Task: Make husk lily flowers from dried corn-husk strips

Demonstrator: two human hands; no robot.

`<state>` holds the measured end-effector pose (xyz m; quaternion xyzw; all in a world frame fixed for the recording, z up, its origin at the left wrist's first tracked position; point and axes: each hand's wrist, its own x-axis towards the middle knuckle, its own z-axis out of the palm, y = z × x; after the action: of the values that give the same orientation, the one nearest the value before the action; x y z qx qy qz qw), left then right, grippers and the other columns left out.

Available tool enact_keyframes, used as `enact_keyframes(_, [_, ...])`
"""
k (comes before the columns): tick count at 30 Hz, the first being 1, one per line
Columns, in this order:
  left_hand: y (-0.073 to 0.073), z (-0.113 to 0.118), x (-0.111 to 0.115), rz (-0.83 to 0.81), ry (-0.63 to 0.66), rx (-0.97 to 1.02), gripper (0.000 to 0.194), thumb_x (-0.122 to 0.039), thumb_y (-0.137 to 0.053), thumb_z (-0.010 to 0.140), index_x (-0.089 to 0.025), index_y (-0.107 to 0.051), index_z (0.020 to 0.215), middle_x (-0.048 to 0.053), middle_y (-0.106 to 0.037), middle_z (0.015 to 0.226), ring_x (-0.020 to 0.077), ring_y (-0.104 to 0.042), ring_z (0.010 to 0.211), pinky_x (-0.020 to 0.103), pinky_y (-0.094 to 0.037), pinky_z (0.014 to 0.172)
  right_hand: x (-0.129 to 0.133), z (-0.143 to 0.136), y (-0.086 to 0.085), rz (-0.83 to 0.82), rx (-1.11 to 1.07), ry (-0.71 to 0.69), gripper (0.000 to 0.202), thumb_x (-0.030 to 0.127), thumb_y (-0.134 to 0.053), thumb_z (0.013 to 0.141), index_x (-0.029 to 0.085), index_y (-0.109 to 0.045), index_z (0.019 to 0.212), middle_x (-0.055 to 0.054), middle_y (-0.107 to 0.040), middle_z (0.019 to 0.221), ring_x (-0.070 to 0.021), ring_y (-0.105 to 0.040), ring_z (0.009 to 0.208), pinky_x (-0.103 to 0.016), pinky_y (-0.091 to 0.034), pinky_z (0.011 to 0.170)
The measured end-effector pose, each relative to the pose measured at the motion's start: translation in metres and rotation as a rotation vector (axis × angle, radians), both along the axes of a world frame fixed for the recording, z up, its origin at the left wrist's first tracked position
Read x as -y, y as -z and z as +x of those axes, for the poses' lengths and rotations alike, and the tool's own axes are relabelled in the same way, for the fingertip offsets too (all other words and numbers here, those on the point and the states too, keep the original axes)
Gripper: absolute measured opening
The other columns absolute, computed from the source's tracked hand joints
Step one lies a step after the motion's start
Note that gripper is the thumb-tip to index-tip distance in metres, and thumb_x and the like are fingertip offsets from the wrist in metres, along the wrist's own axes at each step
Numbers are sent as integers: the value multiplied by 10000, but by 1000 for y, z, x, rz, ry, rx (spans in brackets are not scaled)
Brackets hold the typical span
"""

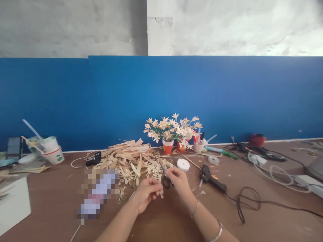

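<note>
My left hand point(147, 195) is closed in a pinch, low over the table in front of the husk pile. Between its fingertips is a small pale strip of husk point(161, 193), mostly covered by the fingers. Just to the right, my right hand point(178, 179) has its thumb and fingers closed on a pair of scissors point(166, 182) with black handles. The blades point away, toward the loose husk pieces. A heap of dry corn husks point(131, 151) spreads beyond both hands. Close past my right hand lies a white round roll point(183, 164).
Husk flowers point(174, 127) stand in red cups point(167, 148) at the back. On the right lie a glue gun point(213, 179) with a looping black cord point(259, 201), a tape roll point(213, 160) and a power strip point(311, 185). A white cup point(54, 154) stands left.
</note>
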<state>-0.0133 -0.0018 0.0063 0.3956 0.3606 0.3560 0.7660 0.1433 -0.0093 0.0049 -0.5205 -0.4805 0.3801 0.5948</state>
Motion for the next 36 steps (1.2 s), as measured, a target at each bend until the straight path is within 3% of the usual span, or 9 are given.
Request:
enact_keyframes(4, [-2, -1, 1, -7, 11, 37, 304, -269, -796, 549, -124, -551, 658, 18, -635, 607, 28, -476, 453, 131, -238, 384, -9, 19, 6, -68, 117, 176, 383, 507, -567, 687, 156, -572, 533, -1, -519, 478, -130, -442, 482, -249, -324, 478])
enact_keyframes(8, [-3, -1, 0, 8, -17, 32, 307, -270, -798, 542, -121, -558, 664, 10, -625, 633, 11, -437, 437, 131, -200, 376, -10, 21, 7, -5, 285, 257, 269, 426, -649, 610, 162, -618, 654, -24, -584, 606, -164, -498, 583, -269, -381, 567])
enact_keyframes(10, [-3, -1, 0, 20, -54, 12, 319, -270, -804, 520, -128, -552, 656, -21, -586, 585, 7, -406, 418, 138, -178, 375, -7, 15, 5, 38, 253, 155, 251, 421, -641, 636, 174, -596, 647, -21, -576, 627, -161, -495, 602, -268, -385, 583])
enact_keyframes(14, [-1, 0, 0, 39, -64, -41, 317, -282, -795, 516, -137, -544, 645, -62, -506, 497, 8, -357, 386, 156, -131, 377, 2, -1, -2, -20, 8, -286, 291, 456, -614, 704, 171, -590, 651, 24, -499, 552, -110, -427, 513, -241, -341, 515])
enact_keyframes(16, [-1, 0, 1, 47, -27, -58, 311, -283, -788, 525, -136, -541, 644, -57, -516, 501, 5, -347, 379, 163, -116, 379, 5, -6, -5, -25, -71, -365, 266, 426, -675, 667, 168, -614, 693, 22, -528, 622, -105, -450, 558, -235, -356, 548])
enact_keyframes(18, [-1, -1, 1, 65, 17, -66, 306, -277, -784, 529, -135, -536, 637, -43, -544, 520, 4, -349, 376, 167, -109, 378, 7, -9, -6, -3, -113, -390, 262, 402, -713, 636, 164, -603, 649, 14, -548, 672, -111, -482, 613, -237, -377, 594])
enact_keyframes(21, [0, 0, 1, 104, 56, -58, 277, -322, -739, 591, -135, -540, 638, -15, -584, 562, 15, -380, 382, 169, -125, 369, 8, -9, -7, -15, -165, -419, 297, 421, -699, 656, 165, -560, 598, 27, -539, 594, -105, -482, 553, -235, -370, 560])
enact_keyframes(26, [0, 0, 1, 192, 14, -101, 266, -372, -666, 646, -121, -576, 652, 29, -630, 623, 37, -431, 392, 166, -165, 344, 9, -9, -9, -63, -199, -442, 289, 417, -667, 693, 164, -552, 610, 36, -544, 500, -97, -464, 483, -223, -338, 512])
enact_keyframes(36, [-3, 2, 1, 267, 6, -204, 259, -367, -652, 646, -121, -585, 597, -28, -527, 436, 33, -347, 344, 172, -182, 337, 11, -9, -9, -122, -195, -431, 311, 437, -679, 662, 164, -540, 613, 32, -547, 545, -97, -472, 519, -213, -355, 533])
